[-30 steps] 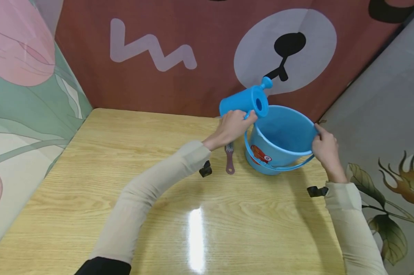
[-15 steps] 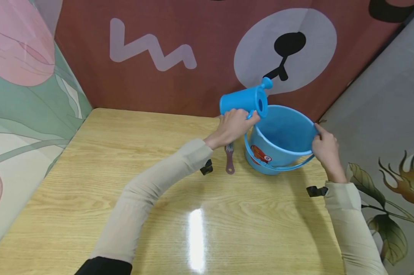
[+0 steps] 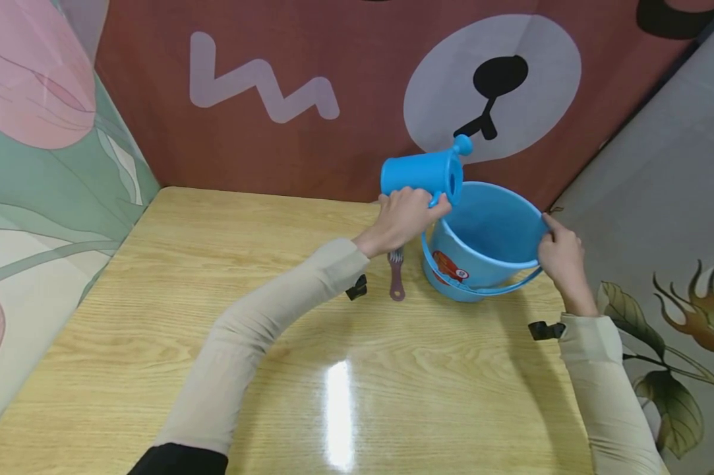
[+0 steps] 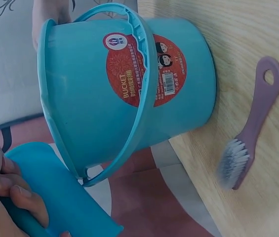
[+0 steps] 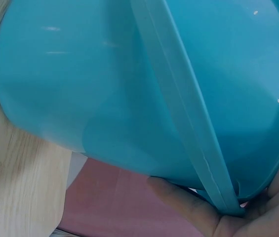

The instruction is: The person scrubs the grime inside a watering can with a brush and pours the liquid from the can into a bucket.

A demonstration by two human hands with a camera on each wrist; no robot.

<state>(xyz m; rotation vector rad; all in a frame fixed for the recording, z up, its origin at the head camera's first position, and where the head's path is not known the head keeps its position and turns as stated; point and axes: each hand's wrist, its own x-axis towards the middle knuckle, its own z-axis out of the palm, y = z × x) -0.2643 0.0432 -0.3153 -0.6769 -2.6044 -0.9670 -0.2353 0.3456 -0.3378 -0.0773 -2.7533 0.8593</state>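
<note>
My left hand (image 3: pixel 403 221) grips the handle of a blue toy watering can (image 3: pixel 418 173), which lies tipped on its side in the air, its opening toward a blue bucket (image 3: pixel 469 247). Whether the can touches the bucket's rim is unclear. My right hand (image 3: pixel 563 257) holds that rim on the right side, where the handle joins; a finger (image 5: pixel 186 200) lies along the outer wall in the right wrist view. The bucket stands upright on the table, its handle hanging down in front. A round red label (image 4: pixel 129 69) shows on its wall in the left wrist view.
A brush (image 4: pixel 260 103) with a mauve handle and pale bristles lies on the wooden table (image 3: pixel 262 356), left of the bucket. Behind the table hangs a brown printed backdrop (image 3: pixel 273 152). A flowered sheet (image 3: pixel 659 277) borders the right side.
The watering can has turned slightly in my left hand's grip, its base rising a little less tilted, and shifted a touch rightward. My right hand and the bucket stay where they were.
</note>
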